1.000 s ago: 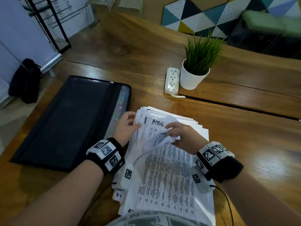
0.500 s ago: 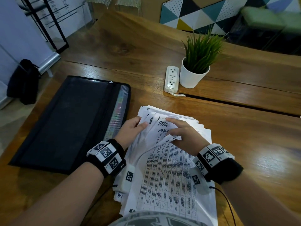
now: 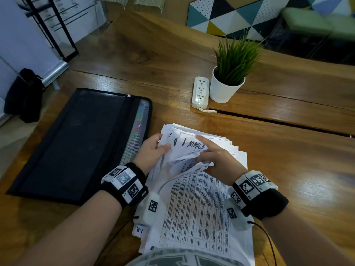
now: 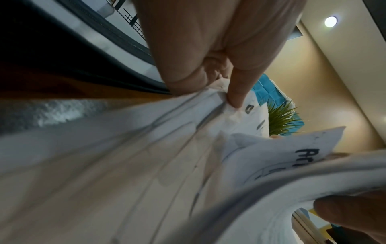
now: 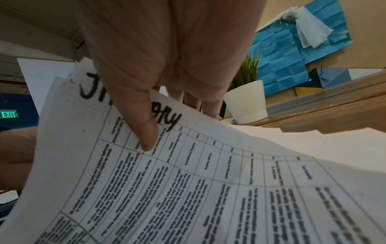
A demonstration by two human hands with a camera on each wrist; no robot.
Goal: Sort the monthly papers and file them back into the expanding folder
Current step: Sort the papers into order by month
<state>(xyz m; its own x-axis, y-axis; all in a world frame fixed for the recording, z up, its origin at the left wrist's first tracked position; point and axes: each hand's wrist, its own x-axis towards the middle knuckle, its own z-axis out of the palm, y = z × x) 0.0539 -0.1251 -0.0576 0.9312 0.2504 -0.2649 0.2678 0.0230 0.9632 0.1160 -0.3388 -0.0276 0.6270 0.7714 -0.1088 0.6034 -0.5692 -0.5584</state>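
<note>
A: What lies farthest left?
B: The black expanding folder (image 3: 76, 143), flat on the wooden table (image 3: 288, 150) at nine o'clock from the papers, its coloured tabs showing along the open edge.
A: And the left hand?
B: The left hand (image 3: 153, 150) pinches the upper-left corners of the fanned papers (image 3: 201, 208), thumb on top, as the left wrist view shows (image 4: 236, 92).
A: The stack itself?
B: At the centre, near the table's six o'clock edge; a sheet reading "MARCH" (image 3: 194, 145) is exposed.
A: The right hand?
B: The right hand (image 3: 215, 160) grips lifted top sheets, thumb pressed on a printed table, forefinger stretched out.
A: Further right?
B: At one o'clock from the stack, a power strip (image 3: 200, 92) just beside a potted plant (image 3: 228, 83).
</note>
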